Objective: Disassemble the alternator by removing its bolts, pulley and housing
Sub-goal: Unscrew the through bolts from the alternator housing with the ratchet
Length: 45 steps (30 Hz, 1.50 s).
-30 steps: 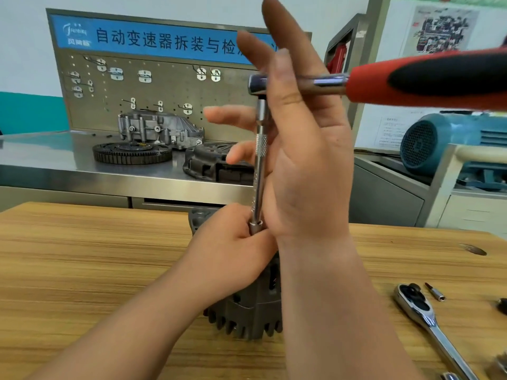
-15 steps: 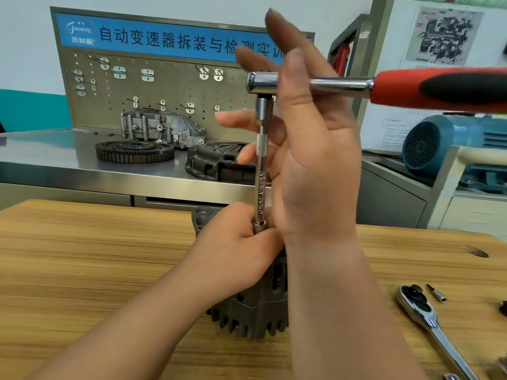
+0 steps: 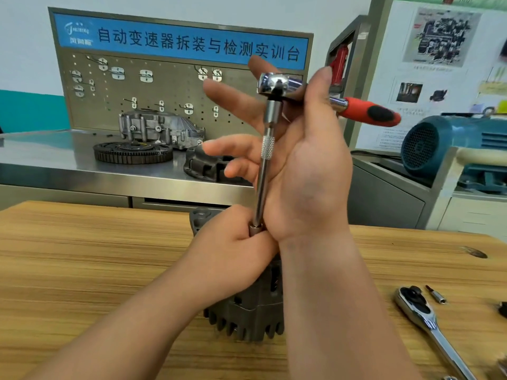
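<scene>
Head view: a blue sign (image 3: 178,39) across the upper left reads 自动变速器拆装与检测实训台 in white; the logo at its left end is too small to read. The posters (image 3: 439,34) upper right carry print, illegible.

R hand (image 3: 307,182), centre frame, stands upright w/ palm toward camera, fingers straight & fanned out to the left. The red-and-black-handled ratchet (image 3: 367,112) sits in the crook of thumb & forefinger w/ the thumb laid across the front of its neck, so it's pinched there; the handle points right. An extension bar (image 3: 263,174) drops from the ratchet head, slightly tilted, to L hand (image 3: 233,259), whose fingers are curled tight round the bar's foot. What the foot sits on is hidden by those fingers.

The alternator (image 3: 247,314) stands under L hand, lower centre, on the wooden table (image 3: 82,256).

Count: 2 ratchets, the 2nd ratchet (image 3: 414,308) lying lower right on the table; 1 small bit (image 3: 436,295) just beside its head; 1 toothed ring (image 3: 131,154) & 2 cast housings (image 3: 159,130) on the steel bench (image 3: 55,160) mid left; 1 blue motor (image 3: 428,146) at right.
</scene>
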Each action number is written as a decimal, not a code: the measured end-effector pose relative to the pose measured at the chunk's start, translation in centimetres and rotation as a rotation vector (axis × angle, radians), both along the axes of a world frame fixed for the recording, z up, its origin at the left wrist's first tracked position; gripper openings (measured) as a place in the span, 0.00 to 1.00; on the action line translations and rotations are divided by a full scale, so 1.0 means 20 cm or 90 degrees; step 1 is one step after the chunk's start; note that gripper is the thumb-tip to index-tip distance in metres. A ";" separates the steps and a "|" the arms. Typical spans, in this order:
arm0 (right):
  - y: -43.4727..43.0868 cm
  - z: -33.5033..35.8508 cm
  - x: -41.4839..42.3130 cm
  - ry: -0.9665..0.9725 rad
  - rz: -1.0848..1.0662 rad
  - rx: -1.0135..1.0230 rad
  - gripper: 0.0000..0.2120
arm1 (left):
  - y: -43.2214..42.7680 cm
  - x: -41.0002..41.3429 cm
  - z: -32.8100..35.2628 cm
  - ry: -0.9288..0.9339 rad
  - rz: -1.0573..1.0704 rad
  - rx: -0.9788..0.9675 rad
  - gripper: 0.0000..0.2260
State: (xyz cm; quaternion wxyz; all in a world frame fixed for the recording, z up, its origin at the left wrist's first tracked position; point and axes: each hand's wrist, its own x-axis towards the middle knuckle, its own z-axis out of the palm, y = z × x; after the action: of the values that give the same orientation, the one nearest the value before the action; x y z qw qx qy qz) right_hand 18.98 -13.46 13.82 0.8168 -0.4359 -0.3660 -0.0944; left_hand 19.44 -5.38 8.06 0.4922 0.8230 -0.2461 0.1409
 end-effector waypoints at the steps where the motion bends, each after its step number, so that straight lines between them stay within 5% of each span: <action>1: 0.00 0.00 0.00 -0.011 -0.018 0.001 0.25 | 0.00 0.00 0.00 0.000 -0.004 -0.004 0.14; 8: 0.02 0.02 -0.03 -0.210 -0.222 -0.016 0.16 | -0.01 -0.01 0.01 0.021 -0.024 -0.010 0.09; 13: 0.01 0.01 -0.01 -0.116 -0.136 0.020 0.17 | 0.00 0.01 0.00 0.006 -0.021 0.028 0.16; 20: -0.02 0.00 0.02 0.007 -0.008 0.002 0.26 | 0.00 0.00 0.01 0.001 -0.033 0.020 0.11; 25: 0.00 0.01 -0.01 -0.117 -0.176 -0.023 0.17 | 0.00 -0.01 0.01 0.037 -0.048 -0.030 0.13; 29: 0.00 0.03 -0.03 -0.235 -0.284 -0.040 0.15 | 0.00 -0.01 0.01 0.043 -0.053 -0.023 0.26; 40: -0.03 0.00 0.02 0.026 -0.012 0.005 0.30 | 0.01 0.00 0.02 -0.010 -0.045 0.033 0.11; 45: -0.01 0.01 0.00 -0.056 -0.136 -0.020 0.20 | 0.00 0.00 0.01 0.024 -0.047 -0.009 0.13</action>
State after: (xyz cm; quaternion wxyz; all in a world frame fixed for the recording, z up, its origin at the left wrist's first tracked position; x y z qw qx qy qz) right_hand 18.97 -13.69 13.93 0.7781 -0.4809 -0.3542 -0.1943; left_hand 19.39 -5.31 8.34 0.5072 0.8125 -0.2658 0.1092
